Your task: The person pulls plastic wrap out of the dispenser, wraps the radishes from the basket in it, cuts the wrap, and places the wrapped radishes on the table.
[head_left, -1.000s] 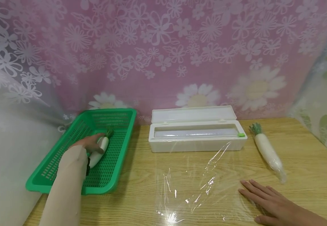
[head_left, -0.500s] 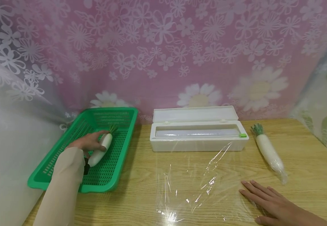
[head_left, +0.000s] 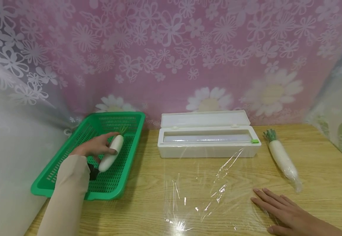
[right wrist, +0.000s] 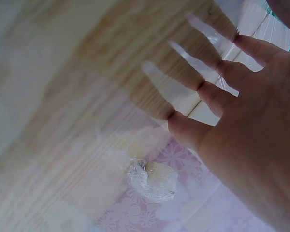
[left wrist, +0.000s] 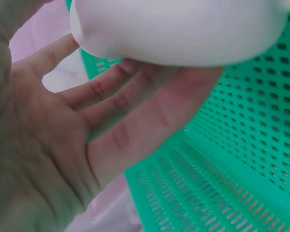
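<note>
My left hand (head_left: 98,146) is inside the green basket (head_left: 128,160), gripping a white radish (head_left: 111,157) with a short green top. In the left wrist view, the fingers (left wrist: 150,111) reach under the pale radish (left wrist: 179,34) and the thumb lies on its other side. A sheet of clear cling film (head_left: 200,193) stretches over the wooden table from the white cling film box (head_left: 207,151). My right hand (head_left: 286,213) lies flat with straight fingers at the film's right edge. Its fingertips touch the tabletop in the right wrist view.
A second radish (head_left: 281,159), wrapped in clear film, lies on the table at the right; its wrapped end (right wrist: 154,181) shows in the right wrist view. The box lid (head_left: 204,119) stands open, with a film roll (head_left: 206,138) inside. A flowered curtain (head_left: 171,59) hangs behind.
The left hand has shifted the radish slightly up and right within the basket, and more of it shows. The right hand keeps its place on the film. The head view has moved slightly.
</note>
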`<state>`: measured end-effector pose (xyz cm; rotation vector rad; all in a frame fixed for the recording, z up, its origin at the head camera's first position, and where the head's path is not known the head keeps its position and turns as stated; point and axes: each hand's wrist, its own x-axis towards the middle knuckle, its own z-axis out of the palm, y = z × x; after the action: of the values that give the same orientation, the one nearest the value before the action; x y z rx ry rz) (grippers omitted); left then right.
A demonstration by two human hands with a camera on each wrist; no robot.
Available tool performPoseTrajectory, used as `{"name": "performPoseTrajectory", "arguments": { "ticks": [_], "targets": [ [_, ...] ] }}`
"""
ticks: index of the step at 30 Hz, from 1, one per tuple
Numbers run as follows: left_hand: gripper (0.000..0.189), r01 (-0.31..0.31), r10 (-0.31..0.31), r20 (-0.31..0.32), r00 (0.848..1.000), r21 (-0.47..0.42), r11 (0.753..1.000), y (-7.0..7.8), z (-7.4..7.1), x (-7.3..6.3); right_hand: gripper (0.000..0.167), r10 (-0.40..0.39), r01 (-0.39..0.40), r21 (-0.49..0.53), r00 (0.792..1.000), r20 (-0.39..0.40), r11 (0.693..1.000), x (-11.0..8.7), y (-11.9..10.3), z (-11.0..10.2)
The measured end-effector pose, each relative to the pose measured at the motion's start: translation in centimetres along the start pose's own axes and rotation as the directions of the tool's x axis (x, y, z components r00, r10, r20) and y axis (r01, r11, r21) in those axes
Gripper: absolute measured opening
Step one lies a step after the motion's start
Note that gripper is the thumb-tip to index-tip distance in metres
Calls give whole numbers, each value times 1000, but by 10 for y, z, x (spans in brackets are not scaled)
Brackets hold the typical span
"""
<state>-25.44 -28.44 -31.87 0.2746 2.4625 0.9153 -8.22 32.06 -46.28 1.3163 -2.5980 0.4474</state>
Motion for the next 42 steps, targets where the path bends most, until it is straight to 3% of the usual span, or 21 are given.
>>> {"name": "performPoseTrajectory", "arguments": {
  "ticks": [7,15,26,42],
  "targets": [
    [85,-80,81,-24,996,34,996,13,-1,-2,95,-19,19,0,1000,-13,1000,1,0,0],
    [86,-116,117,-34,993,17,993,33,5,-2,96,-7,7,-9,1000,-13,1000,1,-1,1],
    [86,-184,186,-70,980,30,982,46,9,-3,98,-1,1,-16,1000,-11,1000,-1,-1,1],
    [88,-224,226,-77,971,32,974,75,13,-2,96,-12,12,-15,1000,-8,1000,0,0,-1]
  ]
}}
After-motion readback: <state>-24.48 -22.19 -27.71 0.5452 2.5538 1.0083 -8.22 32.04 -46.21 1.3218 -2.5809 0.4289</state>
